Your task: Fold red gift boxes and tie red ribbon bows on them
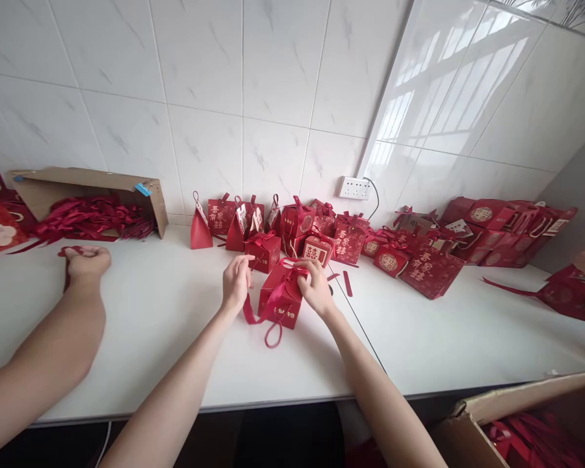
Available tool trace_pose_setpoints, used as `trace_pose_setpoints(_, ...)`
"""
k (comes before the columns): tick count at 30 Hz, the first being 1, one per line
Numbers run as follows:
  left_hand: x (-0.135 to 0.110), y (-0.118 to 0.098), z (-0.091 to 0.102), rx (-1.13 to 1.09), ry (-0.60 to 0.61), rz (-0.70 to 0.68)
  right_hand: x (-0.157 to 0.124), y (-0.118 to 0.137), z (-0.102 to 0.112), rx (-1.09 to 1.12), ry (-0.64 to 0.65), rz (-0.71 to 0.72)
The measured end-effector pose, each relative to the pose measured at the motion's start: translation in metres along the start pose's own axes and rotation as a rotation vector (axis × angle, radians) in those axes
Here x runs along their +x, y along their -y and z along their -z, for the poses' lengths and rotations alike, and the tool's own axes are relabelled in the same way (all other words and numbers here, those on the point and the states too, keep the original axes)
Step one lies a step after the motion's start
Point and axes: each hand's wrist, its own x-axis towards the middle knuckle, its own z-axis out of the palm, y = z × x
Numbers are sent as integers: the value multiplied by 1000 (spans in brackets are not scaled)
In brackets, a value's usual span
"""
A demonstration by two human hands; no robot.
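One red box [283, 307], centre of the table [175, 325]. Your left hand [236, 281] pinches its ribbon [251, 316] at the left; your right hand [316, 287] grasps its top.

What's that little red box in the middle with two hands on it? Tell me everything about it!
The red box is small and looks like cardboard, with gold characters on its front. It stands upright on the white table. A dark red ribbon runs over its top and loops down in front. The left hand and right hand pinch the ribbon.
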Motion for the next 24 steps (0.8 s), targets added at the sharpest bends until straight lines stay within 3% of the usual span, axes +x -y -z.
trace_pose_setpoints(2,-2,-6,0,72,27,-61,2,-1,7,6,23,6)
trace_pose_setpoints(6,-10,-11,-9,260,309,-251,3,6,15,25,212,41)
trace_pose_setpoints(9,-15,-8,-15,355,389,-318,3,11,14,1,254,17)
trace_pose_setpoints(17,-14,-22,-14,450,480,-298,8,9,17,-26,354,68)
trace_pose_setpoints(24,-5,-29,-6,475,550,-175,4,7,14,57,346,133)
